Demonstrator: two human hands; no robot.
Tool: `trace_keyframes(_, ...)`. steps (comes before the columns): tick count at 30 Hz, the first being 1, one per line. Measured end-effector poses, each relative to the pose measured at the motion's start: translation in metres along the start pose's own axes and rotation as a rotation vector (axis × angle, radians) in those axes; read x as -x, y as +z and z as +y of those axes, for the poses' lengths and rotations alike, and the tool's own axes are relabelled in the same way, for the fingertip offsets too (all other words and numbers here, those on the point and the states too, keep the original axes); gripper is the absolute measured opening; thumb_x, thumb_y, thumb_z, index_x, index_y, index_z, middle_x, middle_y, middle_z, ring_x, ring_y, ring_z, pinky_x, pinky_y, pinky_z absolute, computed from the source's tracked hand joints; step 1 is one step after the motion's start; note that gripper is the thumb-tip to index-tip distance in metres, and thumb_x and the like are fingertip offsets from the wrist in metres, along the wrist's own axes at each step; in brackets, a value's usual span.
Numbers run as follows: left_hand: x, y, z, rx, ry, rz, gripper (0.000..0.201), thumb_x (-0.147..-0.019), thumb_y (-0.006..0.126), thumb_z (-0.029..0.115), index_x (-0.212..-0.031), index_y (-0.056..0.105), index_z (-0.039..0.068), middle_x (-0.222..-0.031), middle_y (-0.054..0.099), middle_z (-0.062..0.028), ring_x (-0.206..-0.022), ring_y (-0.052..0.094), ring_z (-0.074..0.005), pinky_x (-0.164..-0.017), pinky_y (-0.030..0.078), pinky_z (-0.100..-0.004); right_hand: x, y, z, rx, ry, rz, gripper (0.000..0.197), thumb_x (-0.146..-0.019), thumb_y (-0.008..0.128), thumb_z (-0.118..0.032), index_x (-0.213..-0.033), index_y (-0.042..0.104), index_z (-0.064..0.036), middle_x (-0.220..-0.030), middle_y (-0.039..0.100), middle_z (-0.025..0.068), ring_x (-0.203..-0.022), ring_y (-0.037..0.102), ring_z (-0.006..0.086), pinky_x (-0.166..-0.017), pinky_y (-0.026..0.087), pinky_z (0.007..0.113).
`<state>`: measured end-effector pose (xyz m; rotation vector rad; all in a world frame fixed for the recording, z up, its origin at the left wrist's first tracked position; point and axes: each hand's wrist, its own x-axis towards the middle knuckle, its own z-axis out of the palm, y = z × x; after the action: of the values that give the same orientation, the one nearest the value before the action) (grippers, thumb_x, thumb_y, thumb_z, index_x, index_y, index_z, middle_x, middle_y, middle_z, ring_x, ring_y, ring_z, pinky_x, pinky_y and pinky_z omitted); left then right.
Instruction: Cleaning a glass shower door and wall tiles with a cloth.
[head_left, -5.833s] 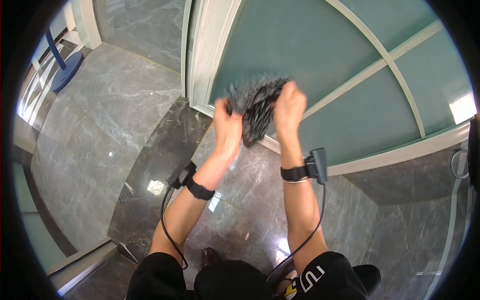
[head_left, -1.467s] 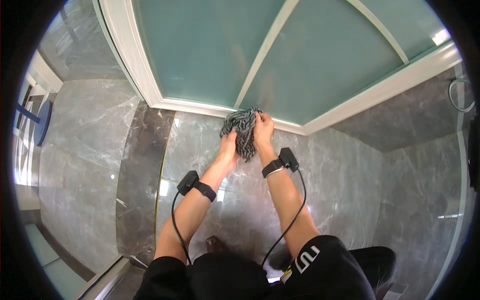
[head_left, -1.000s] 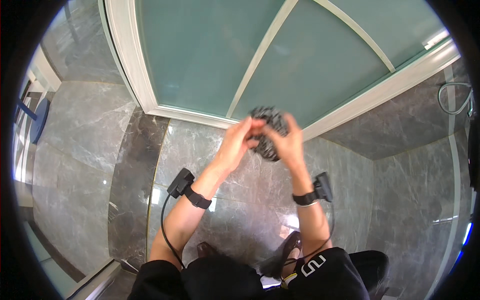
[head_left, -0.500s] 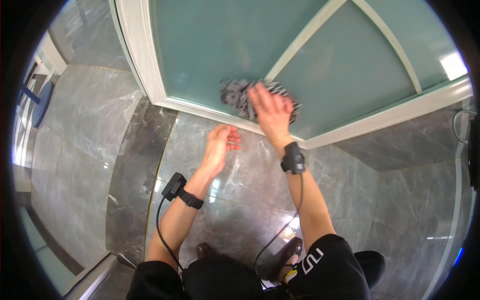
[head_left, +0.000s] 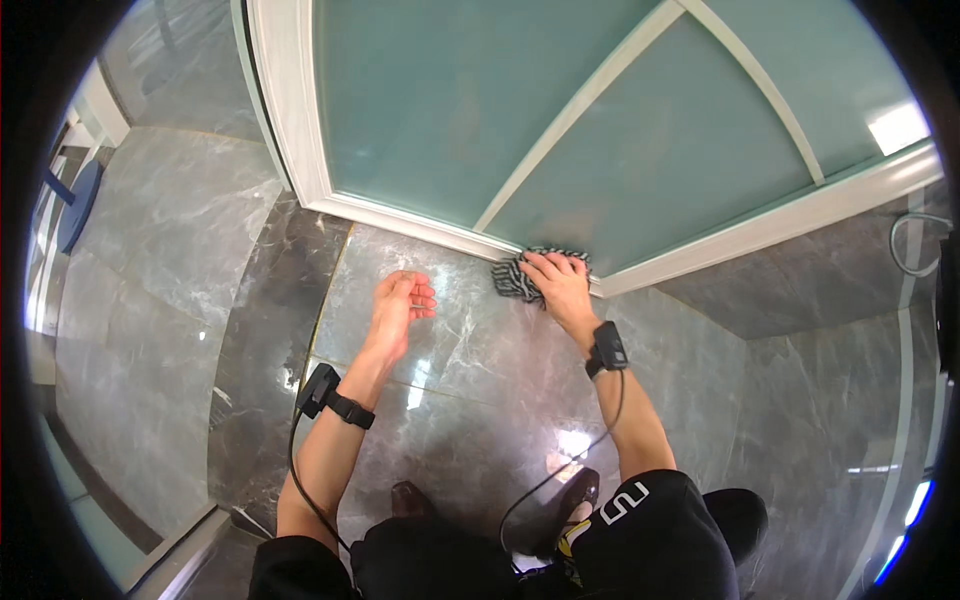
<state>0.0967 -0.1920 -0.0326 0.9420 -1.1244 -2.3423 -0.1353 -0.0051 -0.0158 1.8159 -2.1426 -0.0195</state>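
A black-and-white striped cloth (head_left: 516, 281) is bunched under my right hand (head_left: 562, 283). With fingers over it, that hand presses the cloth against the white bottom frame (head_left: 415, 224) of a frosted glass door (head_left: 640, 150). Part of the cloth sticks out left of my fingers and hangs over the frame's edge. My left hand (head_left: 399, 303) holds nothing; it hovers above the floor, left of the cloth, with its fingers loosely bent and apart. Both wrists carry a black strapped device with a cable.
Grey marbled tiles (head_left: 450, 340) cover the floor, with a darker stone strip (head_left: 265, 330) on the left. A blue round-based stand (head_left: 80, 208) is at the far left. On the right, a grey hose (head_left: 893, 245) loops by the wall. My shoes (head_left: 410, 498) show below.
My right hand has brought the cloth down from the glass pane to the bottom frame. My left hand has moved a little left and nearer to me.
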Motion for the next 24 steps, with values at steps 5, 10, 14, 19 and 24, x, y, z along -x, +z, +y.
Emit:
trace_keyframes(5,-0.002,0.024,-0.009,-0.011,-0.024,-0.040,0.021,-0.091,0.045,0.017,-0.093,0.057,0.001,-0.080,0.060,-0.0091,-0.067,0.059,-0.0163,-0.060,0.051,-0.0295,0.002,-0.104,0.009,-0.110,0.297,0.181,0.070,-0.064,0.072,-0.009,-0.129,0.052,-0.0206,-0.116,0.054,0.0074,-0.102,0.051,0.0270,-0.086,0.038,0.041)
trace_keyframes(10,-0.003,0.064,-0.006,0.018,0.040,-0.187,0.018,-0.091,0.047,0.015,-0.096,0.056,0.000,-0.084,0.060,-0.0112,-0.070,0.060,-0.0188,-0.063,0.052,-0.0322,-0.051,-0.152,0.004,0.110,0.359,0.379,0.080,-0.058,0.081,-0.015,-0.132,0.050,-0.0204,-0.107,0.053,0.0081,-0.093,0.051,0.0256,-0.078,0.039,0.038)
trace_keyframes(14,0.003,0.073,-0.005,0.006,0.009,-0.220,0.017,-0.090,0.046,0.013,-0.095,0.056,0.000,-0.083,0.060,-0.0106,-0.071,0.060,-0.0185,-0.062,0.052,-0.0319,-0.043,-0.140,0.005,0.190,0.360,0.365,0.089,-0.053,0.083,-0.017,-0.134,0.048,-0.0210,-0.108,0.053,0.0061,-0.095,0.052,0.0242,-0.078,0.038,0.038)
trace_keyframes(19,0.000,0.056,-0.012,0.002,-0.008,-0.131,0.016,-0.089,0.045,0.010,-0.093,0.057,0.000,-0.078,0.059,-0.0083,-0.065,0.057,-0.0157,-0.058,0.050,-0.0291,-0.049,-0.142,0.005,0.171,0.382,0.404,0.091,-0.051,0.084,-0.018,-0.134,0.047,-0.0176,-0.109,0.053,0.0052,-0.095,0.052,0.0234,-0.079,0.038,0.039)
trace_keyframes(24,0.005,0.057,-0.014,-0.007,-0.017,-0.114,0.016,-0.089,0.045,0.011,-0.092,0.057,0.000,-0.077,0.059,-0.0084,-0.065,0.057,-0.0155,-0.058,0.050,-0.0292,-0.046,-0.136,0.007,0.170,0.357,0.431,0.088,-0.054,0.083,-0.012,-0.134,0.048,-0.0165,-0.111,0.053,0.0064,-0.096,0.052,0.0243,-0.079,0.038,0.038)
